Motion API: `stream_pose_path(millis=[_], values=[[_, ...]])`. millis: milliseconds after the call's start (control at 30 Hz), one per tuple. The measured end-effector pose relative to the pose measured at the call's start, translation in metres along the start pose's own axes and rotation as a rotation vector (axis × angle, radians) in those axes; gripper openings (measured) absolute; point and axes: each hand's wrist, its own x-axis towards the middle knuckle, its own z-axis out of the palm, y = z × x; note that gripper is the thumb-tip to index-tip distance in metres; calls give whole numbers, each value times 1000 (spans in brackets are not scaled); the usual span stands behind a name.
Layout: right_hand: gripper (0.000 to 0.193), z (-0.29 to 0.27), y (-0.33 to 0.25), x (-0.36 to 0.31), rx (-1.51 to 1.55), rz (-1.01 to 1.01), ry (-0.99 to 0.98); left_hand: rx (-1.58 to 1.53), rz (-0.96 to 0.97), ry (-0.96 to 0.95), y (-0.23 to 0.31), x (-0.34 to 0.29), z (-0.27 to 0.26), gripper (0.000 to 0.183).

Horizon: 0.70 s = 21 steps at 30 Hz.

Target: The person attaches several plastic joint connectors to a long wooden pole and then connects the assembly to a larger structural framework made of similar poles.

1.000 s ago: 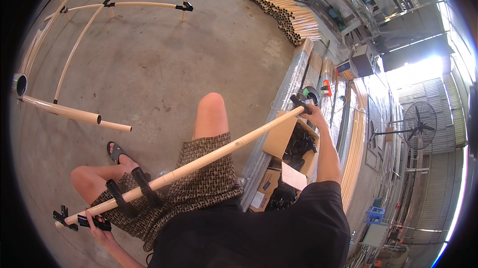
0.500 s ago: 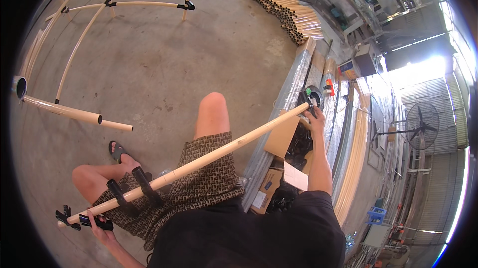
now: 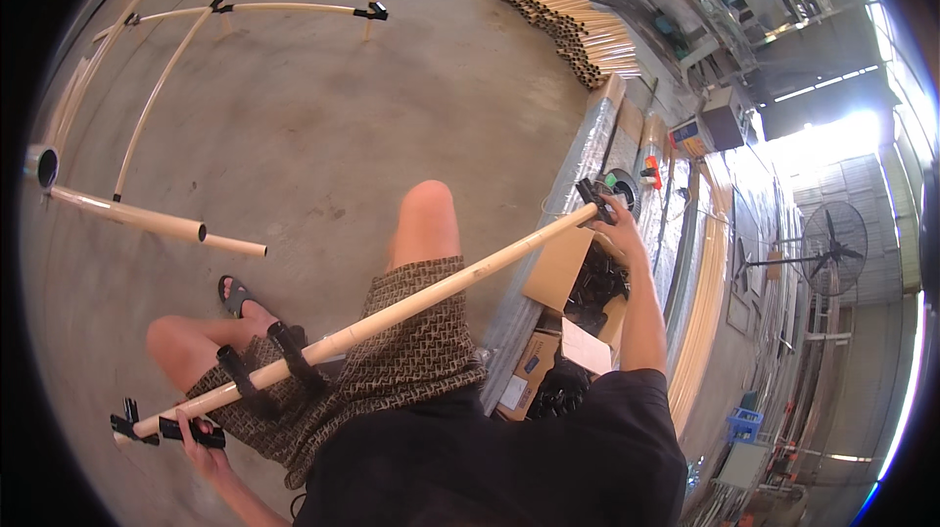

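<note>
A long beige pipe (image 3: 392,313) slants across my lap. Near its lower left end, my left hand (image 3: 203,451) is closed around it beside a black pipe joint (image 3: 176,429). Another black joint (image 3: 125,419) sits at that end, past the hand. Two more black joints, one (image 3: 242,385) nearer the left hand and one (image 3: 294,356) farther up, are fitted on the pipe over my thigh. At the upper right end, my right hand (image 3: 617,225) grips a black joint (image 3: 589,196) against the pipe's tip; how far it is pushed on cannot be made out.
Open cardboard boxes (image 3: 558,267) of black joints stand right of my legs, beside long wrapped bundles (image 3: 587,150). A beige pipe frame (image 3: 176,86) stands at the far left, with a thicker pipe (image 3: 132,214) nearer. Stacked pipes (image 3: 563,13) lie farther off; a fan (image 3: 832,251) stands right.
My right hand, the joint in it and the pipe's upper end have shifted slightly left. My left hand keeps its hold near the lower end.
</note>
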Motion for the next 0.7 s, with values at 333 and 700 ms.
stream_pose_path(millis=[333, 700], values=[[69, -1, -74, 19, -133, 302, -296, 15, -15, 22, -11, 13, -17, 31], [51, 157, -158, -99, 66, 6, -153, 52, 50, 133, -4, -12, 57, 26]])
